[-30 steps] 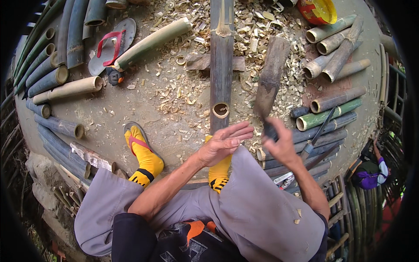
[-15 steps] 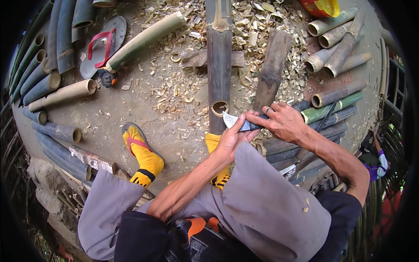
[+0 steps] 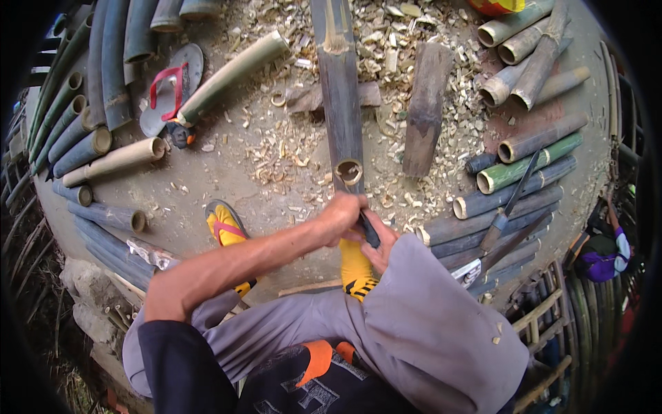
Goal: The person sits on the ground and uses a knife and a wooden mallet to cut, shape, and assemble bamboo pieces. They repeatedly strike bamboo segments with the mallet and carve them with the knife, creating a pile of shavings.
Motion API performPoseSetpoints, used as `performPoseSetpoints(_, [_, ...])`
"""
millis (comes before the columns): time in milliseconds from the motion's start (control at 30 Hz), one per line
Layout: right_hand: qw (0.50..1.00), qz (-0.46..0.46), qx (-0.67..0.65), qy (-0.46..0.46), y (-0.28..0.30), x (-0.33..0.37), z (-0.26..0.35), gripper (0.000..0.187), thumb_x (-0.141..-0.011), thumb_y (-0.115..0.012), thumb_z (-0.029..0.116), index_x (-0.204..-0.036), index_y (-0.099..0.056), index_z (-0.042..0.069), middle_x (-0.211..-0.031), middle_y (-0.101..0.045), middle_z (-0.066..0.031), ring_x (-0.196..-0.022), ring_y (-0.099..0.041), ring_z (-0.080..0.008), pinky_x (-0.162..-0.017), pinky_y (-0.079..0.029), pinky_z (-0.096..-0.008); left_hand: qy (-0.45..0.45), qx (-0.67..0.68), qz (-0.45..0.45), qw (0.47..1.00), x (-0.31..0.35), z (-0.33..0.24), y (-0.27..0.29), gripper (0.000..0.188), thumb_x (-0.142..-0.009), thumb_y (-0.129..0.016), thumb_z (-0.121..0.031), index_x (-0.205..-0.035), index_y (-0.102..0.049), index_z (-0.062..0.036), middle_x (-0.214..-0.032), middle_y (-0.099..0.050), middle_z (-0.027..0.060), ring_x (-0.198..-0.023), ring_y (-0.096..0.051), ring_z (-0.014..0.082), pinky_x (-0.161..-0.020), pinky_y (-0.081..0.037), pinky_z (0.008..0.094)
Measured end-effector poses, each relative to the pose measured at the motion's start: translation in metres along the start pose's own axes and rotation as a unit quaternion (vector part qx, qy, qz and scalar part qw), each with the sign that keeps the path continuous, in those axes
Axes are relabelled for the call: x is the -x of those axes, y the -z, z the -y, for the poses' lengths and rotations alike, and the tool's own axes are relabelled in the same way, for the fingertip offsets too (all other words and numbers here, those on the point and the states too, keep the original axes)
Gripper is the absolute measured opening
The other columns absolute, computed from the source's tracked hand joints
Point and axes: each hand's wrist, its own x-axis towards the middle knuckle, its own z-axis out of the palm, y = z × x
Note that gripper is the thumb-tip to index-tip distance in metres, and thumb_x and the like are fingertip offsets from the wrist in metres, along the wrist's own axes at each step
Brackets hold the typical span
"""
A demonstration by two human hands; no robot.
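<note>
A dark bamboo pole (image 3: 340, 103) lies lengthwise before me, with a round hole (image 3: 349, 172) cut near its close end. Just below that hole, my left hand (image 3: 341, 219) is closed over the upper part of a knife. The knife's black handle (image 3: 369, 231) shows between my two hands; its blade is hidden. My right hand (image 3: 381, 247) closes around the handle's lower end, partly covered by my raised knee. Beneath my hands, my foot in a yellow sock (image 3: 357, 269) is at the pole's end.
Wood chips (image 3: 393, 62) litter the ground around the pole. A wooden block (image 3: 424, 110) lies to its right, a cut bamboo piece (image 3: 234, 76) and a sandal (image 3: 172, 90) to its left. Bamboo tubes line both sides. A long blade (image 3: 520, 183) rests on the right pile.
My left hand has turned over and closed on the knife, its elbow swinging out left. My right hand has drawn down beside my knee. The curved blade has gone out of sight.
</note>
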Motion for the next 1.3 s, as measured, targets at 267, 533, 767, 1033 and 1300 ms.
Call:
performPoseSetpoints(267, [0.919, 0.106, 0.379, 0.032, 0.092, -0.065, 0.052, 0.052, -0.081, -0.060, 0.013, -0.131, -0.048, 0.019, -0.084, -0.064, -0.0176, -0.077, -0.064, -0.0365, -0.068, -0.050, -0.0469, -0.171, 0.226, 0.093, 0.955, -0.025, -0.005, -0.020, 0.033, -0.093, -0.044, -0.020, -0.111, -0.055, 0.0055, -0.112, -0.059, 0.0196, -0.107, -0.056, 0.0290, -0.096, -0.045, 0.0415])
performPoseSetpoints(533, [0.586, 0.158, 0.688, 0.398, 0.092, -0.136, 0.104, 0.021, -0.080, -0.057, 0.024, -0.094, -0.062, 0.009, -0.075, -0.063, -0.0046, -0.073, -0.062, -0.0196, -0.062, -0.041, -0.0322, -0.281, 0.651, 0.359, 0.608, -0.044, 0.016, -0.031, 0.035, -0.098, -0.049, -0.022, -0.125, -0.051, -0.0015, -0.130, -0.053, 0.0121, -0.124, -0.048, 0.0221, -0.111, -0.033, 0.0393])
performPoseSetpoints(767, [0.659, 0.275, 0.619, 0.326, 0.121, -0.145, 0.084, 0.015, -0.079, -0.061, 0.026, -0.091, -0.064, 0.017, -0.065, -0.064, -0.0045, -0.063, -0.065, -0.0200, -0.055, -0.045, -0.0354, -0.221, 0.681, 0.269, 0.644, -0.050, 0.011, -0.065, 0.027, -0.098, -0.049, -0.021, -0.114, -0.055, 0.0001, -0.120, -0.057, 0.0137, -0.117, -0.053, 0.0246, -0.109, -0.038, 0.0383])
performPoseSetpoints(1033, [0.987, 0.135, 0.057, -0.068, 0.020, -0.042, 0.001, 0.053, -0.081, -0.059, 0.012, -0.127, -0.034, 0.017, -0.080, -0.064, -0.0223, -0.074, -0.063, -0.0439, -0.068, -0.050, -0.0528, -0.049, -0.002, 0.031, 0.998, -0.019, 0.009, 0.011, 0.031, -0.096, -0.041, -0.020, -0.100, -0.060, 0.0042, -0.091, -0.066, 0.0168, -0.085, -0.066, 0.0261, -0.084, -0.056, 0.0367])
performPoseSetpoints(1300, [0.965, 0.060, 0.256, -0.014, 0.068, -0.059, 0.027, 0.046, -0.076, -0.059, 0.010, -0.120, -0.051, 0.017, -0.077, -0.065, -0.0187, -0.072, -0.064, -0.0381, -0.065, -0.050, -0.0494, -0.192, 0.039, 0.043, 0.980, -0.032, 0.001, -0.014, 0.036, -0.093, -0.042, -0.021, -0.097, -0.064, 0.0071, -0.091, -0.066, 0.0170, -0.084, -0.065, 0.0247, -0.076, -0.054, 0.0342])
